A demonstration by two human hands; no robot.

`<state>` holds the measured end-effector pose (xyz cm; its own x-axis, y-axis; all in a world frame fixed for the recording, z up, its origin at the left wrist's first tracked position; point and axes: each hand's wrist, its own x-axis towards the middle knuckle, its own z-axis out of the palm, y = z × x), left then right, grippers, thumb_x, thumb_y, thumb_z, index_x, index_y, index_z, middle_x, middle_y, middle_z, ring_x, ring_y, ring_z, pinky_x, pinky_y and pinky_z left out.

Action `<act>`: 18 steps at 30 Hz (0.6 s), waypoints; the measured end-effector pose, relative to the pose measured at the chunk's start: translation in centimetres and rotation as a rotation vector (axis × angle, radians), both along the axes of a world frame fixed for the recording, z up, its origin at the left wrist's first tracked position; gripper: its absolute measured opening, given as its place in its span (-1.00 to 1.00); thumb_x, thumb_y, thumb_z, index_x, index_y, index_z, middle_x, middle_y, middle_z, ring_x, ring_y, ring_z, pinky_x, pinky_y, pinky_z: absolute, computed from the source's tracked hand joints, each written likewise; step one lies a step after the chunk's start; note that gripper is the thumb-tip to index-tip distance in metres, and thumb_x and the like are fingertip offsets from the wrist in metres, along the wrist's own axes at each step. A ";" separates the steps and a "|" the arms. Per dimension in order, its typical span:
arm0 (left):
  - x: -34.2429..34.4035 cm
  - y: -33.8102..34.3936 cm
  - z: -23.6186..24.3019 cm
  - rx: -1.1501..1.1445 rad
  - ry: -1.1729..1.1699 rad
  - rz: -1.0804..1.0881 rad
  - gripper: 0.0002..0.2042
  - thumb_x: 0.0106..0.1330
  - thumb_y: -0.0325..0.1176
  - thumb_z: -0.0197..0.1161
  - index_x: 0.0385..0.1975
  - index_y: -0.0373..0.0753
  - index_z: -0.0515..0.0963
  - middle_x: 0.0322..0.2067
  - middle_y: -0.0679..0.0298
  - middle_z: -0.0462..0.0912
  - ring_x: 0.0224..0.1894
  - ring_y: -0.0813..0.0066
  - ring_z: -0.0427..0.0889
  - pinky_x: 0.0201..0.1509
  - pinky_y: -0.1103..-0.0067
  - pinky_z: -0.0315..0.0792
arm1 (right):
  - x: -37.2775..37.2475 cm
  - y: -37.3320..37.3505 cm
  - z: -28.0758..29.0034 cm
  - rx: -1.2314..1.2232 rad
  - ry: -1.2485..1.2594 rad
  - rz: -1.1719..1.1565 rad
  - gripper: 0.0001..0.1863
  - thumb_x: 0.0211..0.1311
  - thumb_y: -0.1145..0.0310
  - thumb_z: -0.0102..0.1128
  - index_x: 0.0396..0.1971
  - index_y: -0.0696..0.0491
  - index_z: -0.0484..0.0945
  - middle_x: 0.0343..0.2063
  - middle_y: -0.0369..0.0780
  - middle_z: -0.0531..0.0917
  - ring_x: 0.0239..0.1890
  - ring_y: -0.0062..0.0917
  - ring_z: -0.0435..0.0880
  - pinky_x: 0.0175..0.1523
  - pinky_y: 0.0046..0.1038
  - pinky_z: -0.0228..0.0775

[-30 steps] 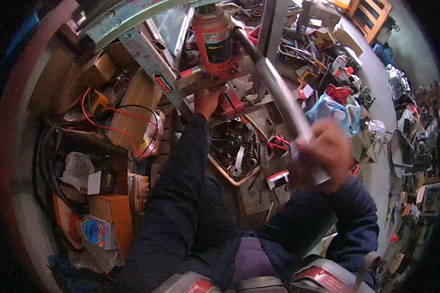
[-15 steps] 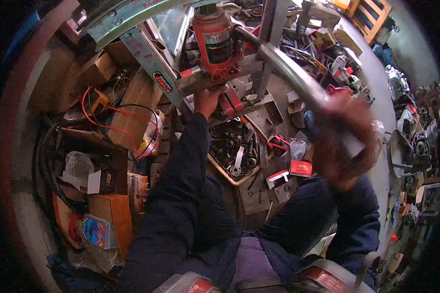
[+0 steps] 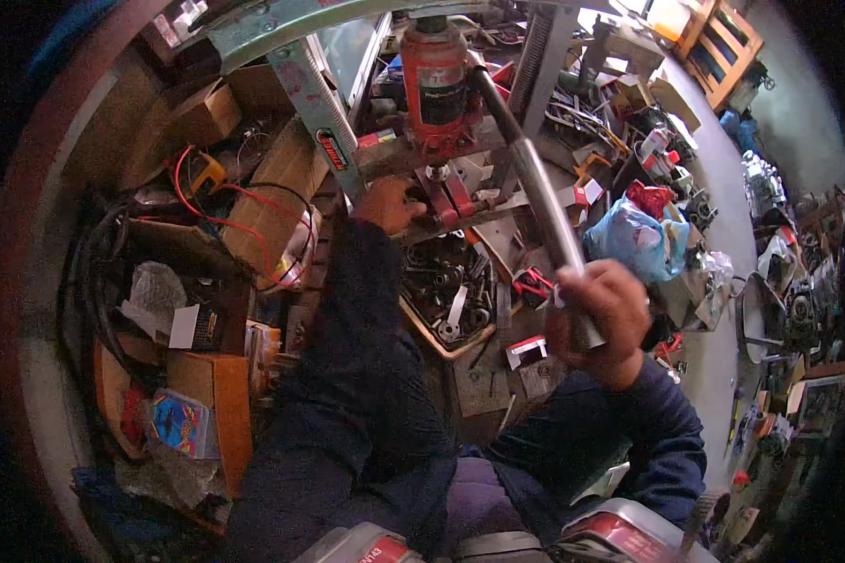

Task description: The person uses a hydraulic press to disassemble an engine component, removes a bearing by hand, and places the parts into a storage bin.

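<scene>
A red bottle jack [image 3: 438, 84] stands upright on a crossbar [image 3: 390, 158] inside a metal press frame [image 3: 319, 117]. From its side a long steel pipe [image 3: 540, 188] slopes down to the right, with my right hand [image 3: 599, 314] wrapped round the lower end. Beneath the jack are a silver cylindrical piece and a red steel block [image 3: 453, 199]. My left hand [image 3: 390, 205] is just left of that block, fingers curled; what they hold, if anything, is hidden. Below lies a tray of oily metal parts [image 3: 446, 300].
Open cardboard boxes [image 3: 207, 117], a red cable [image 3: 221, 230] and black hoses crowd my left. On the right are a blue plastic bag [image 3: 634, 235], heaped metal parts and a wooden pallet [image 3: 718, 52]. A small red-and-white box [image 3: 526, 349] lies between my knees.
The pipe's lower end and my right hand have shifted left from half a second ago. My left hand has drawn back slightly, uncovering the silver piece. The view has shifted slightly.
</scene>
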<state>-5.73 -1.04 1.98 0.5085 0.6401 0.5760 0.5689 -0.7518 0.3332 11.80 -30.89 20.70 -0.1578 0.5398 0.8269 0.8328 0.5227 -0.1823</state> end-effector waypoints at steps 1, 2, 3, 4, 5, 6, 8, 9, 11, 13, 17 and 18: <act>-1.3 -0.5 4.3 -0.140 -0.015 -0.109 -0.73 0.20 -0.24 0.28 -0.29 -0.34 0.59 -0.42 0.08 0.64 -0.27 0.09 0.63 -0.15 0.33 0.46 | 0.5 0.2 1.0 -0.002 0.039 -0.022 -0.61 -0.10 0.46 0.31 -0.16 0.17 0.56 -0.52 -0.18 0.57 -0.56 -0.38 0.55 -0.44 -0.41 0.39; -0.4 -1.6 7.9 -0.295 -0.045 -0.254 -0.75 0.20 -0.27 0.27 -0.29 -0.35 0.59 -0.45 0.08 0.63 -0.29 0.13 0.63 -0.15 0.37 0.47 | 1.2 0.1 2.8 0.018 0.075 -0.126 -0.64 -0.01 0.43 0.28 -0.14 0.18 0.55 -0.44 -0.16 0.58 -0.46 -0.41 0.56 -0.34 -0.43 0.40; -1.1 -3.3 12.1 -0.380 -0.268 -0.126 -0.76 0.20 -0.29 0.27 -0.31 -0.36 0.59 -0.44 0.11 0.63 -0.29 0.19 0.62 -0.13 0.40 0.46 | 0.7 1.1 5.4 0.088 0.143 -0.245 -0.66 0.08 0.40 0.24 -0.12 0.19 0.54 -0.35 -0.15 0.60 -0.37 -0.44 0.56 -0.23 -0.45 0.40; -1.4 -4.6 14.4 -0.462 -0.497 -0.001 -0.78 0.20 -0.31 0.27 -0.32 -0.37 0.59 -0.43 0.13 0.63 -0.29 0.25 0.61 -0.11 0.43 0.45 | 0.3 2.4 7.7 0.143 0.185 -0.350 -0.68 0.17 0.38 0.20 -0.10 0.20 0.53 -0.26 -0.13 0.61 -0.27 -0.47 0.57 -0.13 -0.46 0.40; -1.6 -4.3 15.1 -0.234 -0.766 0.109 -0.76 0.18 -0.28 0.29 -0.33 -0.36 0.59 -0.41 0.15 0.64 -0.30 0.30 0.60 -0.11 0.43 0.44 | 0.2 3.7 10.3 0.194 0.193 -0.402 -0.69 0.26 0.35 0.17 -0.08 0.21 0.52 -0.17 -0.11 0.62 -0.17 -0.50 0.58 -0.03 -0.48 0.41; -1.1 -3.8 16.1 0.004 -1.030 0.207 -0.75 0.16 -0.26 0.31 -0.35 -0.35 0.59 -0.40 0.16 0.65 -0.31 0.35 0.59 -0.12 0.43 0.44 | 1.1 4.6 12.6 0.212 0.134 -0.325 -0.71 0.24 0.40 0.17 -0.08 0.19 0.53 -0.18 -0.13 0.63 -0.18 -0.52 0.59 -0.05 -0.52 0.41; -0.5 -2.0 17.9 0.197 -1.094 0.293 -0.72 0.13 -0.22 0.34 -0.34 -0.33 0.59 -0.36 0.17 0.66 -0.28 0.35 0.60 -0.11 0.42 0.44 | 2.0 5.8 14.4 0.225 0.076 -0.224 -0.72 0.22 0.45 0.18 -0.08 0.18 0.53 -0.20 -0.16 0.63 -0.19 -0.54 0.59 -0.07 -0.56 0.42; -0.1 -1.3 18.8 0.380 -1.143 0.366 -0.69 0.11 -0.17 0.37 -0.34 -0.31 0.59 -0.33 0.18 0.67 -0.25 0.34 0.61 -0.10 0.42 0.43 | 2.7 5.7 14.1 0.282 -0.102 -0.256 -0.75 0.20 0.44 0.18 -0.13 0.19 0.55 -0.22 -0.14 0.62 -0.19 -0.50 0.60 -0.06 -0.51 0.43; -0.4 -0.6 20.3 0.257 -1.077 0.265 -0.63 0.09 -0.13 0.41 -0.35 -0.35 0.57 -0.36 0.21 0.65 -0.29 0.39 0.59 -0.10 0.44 0.43 | -0.5 5.4 13.3 0.197 -0.282 -0.663 -0.77 0.15 0.39 0.20 -0.25 0.22 0.56 -0.33 -0.05 0.58 -0.21 -0.26 0.60 -0.06 -0.25 0.46; -0.9 0.6 19.8 0.117 -1.012 0.153 -0.58 0.07 -0.09 0.44 -0.35 -0.38 0.55 -0.39 0.24 0.64 -0.32 0.44 0.57 -0.10 0.46 0.43 | -3.5 4.7 8.1 0.194 0.525 0.069 -0.83 0.14 0.38 0.17 -0.33 0.15 0.49 -0.49 -0.12 0.51 -0.37 -0.30 0.50 -0.14 -0.20 0.39; -1.7 2.9 19.5 -0.342 -0.733 0.242 -0.57 0.08 -0.03 0.42 -0.44 -0.36 0.57 -0.49 0.28 0.62 -0.43 0.46 0.55 -0.25 0.47 0.42 | -4.8 4.0 1.5 0.297 0.487 0.345 -0.81 0.13 0.27 0.14 -0.46 0.02 0.35 -0.72 -0.34 0.34 -0.62 -0.54 0.25 -0.28 -0.26 0.24; -1.8 3.2 19.3 -0.508 -0.540 0.366 -0.56 0.07 0.00 0.41 -0.47 -0.35 0.58 -0.52 0.29 0.61 -0.46 0.48 0.55 -0.30 0.48 0.40 | -4.8 4.0 0.4 0.336 0.505 0.356 -0.81 0.12 0.26 0.14 -0.47 0.02 0.35 -0.72 -0.35 0.33 -0.63 -0.55 0.24 -0.28 -0.26 0.23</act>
<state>-7.56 2.20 21.29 -0.0469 0.9597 0.2772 0.4131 -0.2341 0.8801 6.97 -26.89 21.14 0.1694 0.2290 0.9586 0.4568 0.8436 -0.2823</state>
